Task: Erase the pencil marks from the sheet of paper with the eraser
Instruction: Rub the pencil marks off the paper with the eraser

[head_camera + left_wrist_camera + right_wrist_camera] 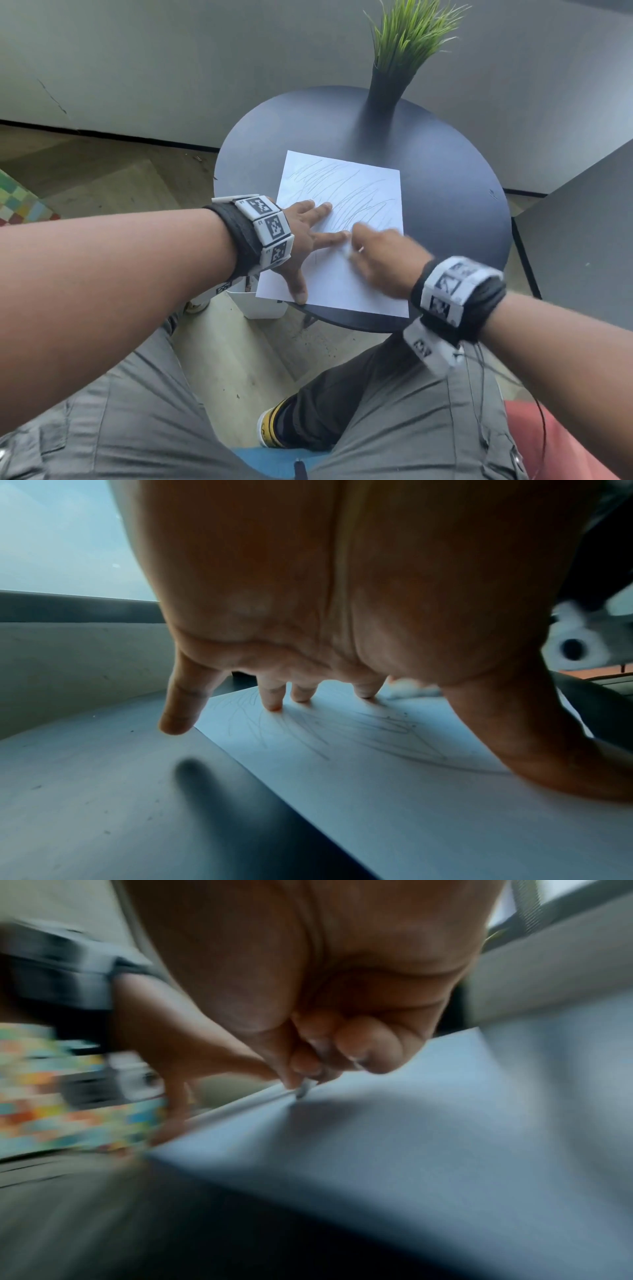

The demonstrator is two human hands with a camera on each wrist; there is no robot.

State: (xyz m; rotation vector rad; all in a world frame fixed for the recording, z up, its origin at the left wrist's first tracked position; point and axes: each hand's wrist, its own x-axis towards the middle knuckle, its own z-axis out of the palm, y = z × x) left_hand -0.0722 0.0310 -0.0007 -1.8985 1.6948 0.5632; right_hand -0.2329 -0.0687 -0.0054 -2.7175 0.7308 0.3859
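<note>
A white sheet of paper (356, 274) with grey pencil scribbles (346, 195) lies on a round dark table (445, 192). My left hand (308, 236) presses flat on the sheet's left side, fingers spread and straight; in the left wrist view its fingertips (274, 704) touch the paper (411, 791). My right hand (380, 253), blurred, pinches a small white eraser (346, 247) against the sheet just right of the left index finger. In the right wrist view the curled fingers hold the eraser (304, 1089) tip on the paper (377, 1150).
A dark vase with green grass (387, 85) stands at the table's far edge. A white bin (263, 308) sits under the table's near left edge. A dark cabinet (582, 240) is to the right. My knees are below the table.
</note>
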